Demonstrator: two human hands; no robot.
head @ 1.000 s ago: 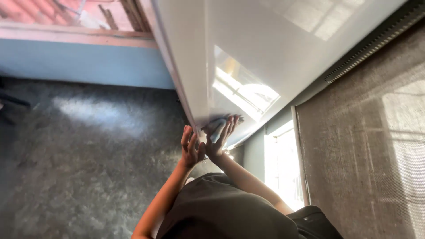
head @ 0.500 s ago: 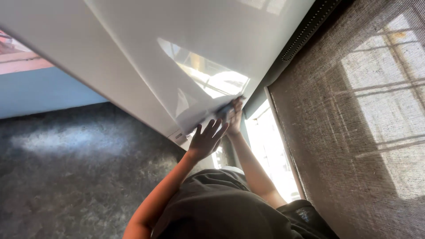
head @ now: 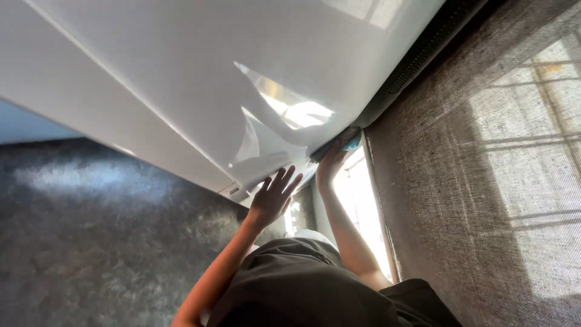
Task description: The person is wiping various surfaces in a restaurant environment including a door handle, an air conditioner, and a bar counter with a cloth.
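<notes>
A glossy white panel (head: 200,79) fills the top of the view and reflects a bright window. My right hand (head: 330,165) presses a small blue-grey cloth (head: 348,139) against the panel's lower right corner, close to a dark strip (head: 423,51) along its edge. My left hand (head: 273,195) holds nothing. It rests with fingers spread against the panel's lower edge, a short way left of the right hand. Both forearms reach up from my dark shirt (head: 315,290) at the bottom.
Dark speckled flooring (head: 103,242) lies to the left. A woven grey-brown screen (head: 484,181) with sunlit patches covers the right side. A bright gap (head: 360,206) runs between the panel and the screen. A pale blue wall strip (head: 24,127) shows at far left.
The view has swung so the white panel fills more of the frame. My right hand has carried the cloth rightward along the panel to its corner, and my left hand has followed along the edge.
</notes>
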